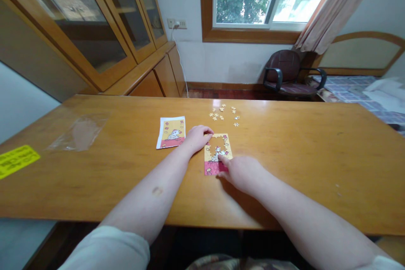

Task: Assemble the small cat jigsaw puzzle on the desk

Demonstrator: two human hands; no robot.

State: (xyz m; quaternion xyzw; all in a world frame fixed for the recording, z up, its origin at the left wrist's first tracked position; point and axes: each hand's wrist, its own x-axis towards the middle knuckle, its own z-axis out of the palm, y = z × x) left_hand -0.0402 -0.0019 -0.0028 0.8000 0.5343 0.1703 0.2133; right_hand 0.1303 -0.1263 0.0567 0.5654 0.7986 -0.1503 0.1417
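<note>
A partly assembled jigsaw puzzle [217, 168] lies on the table in front of me, its upper middle a gap that shows bare wood. It has a yellow upper part, a pink lower part and a white cartoon animal. My left hand [198, 138] rests at its upper left edge, fingers lying on the border and holding nothing. My right hand [242, 172] reaches in from the right. Its index fingertip touches the puzzle by the cartoon animal, with the thumb apart near the lower edge. Beyond the puzzle lie several loose puzzle pieces [215, 116], mostly pale side up.
A printed reference picture [172, 133] lies left of my left hand. Farther left are a crumpled clear plastic bag [82, 133] and a yellow label [19, 160] on the wooden table [300, 147]. A glass-fronted cabinet [139, 50] and an office chair [287, 71] stand beyond.
</note>
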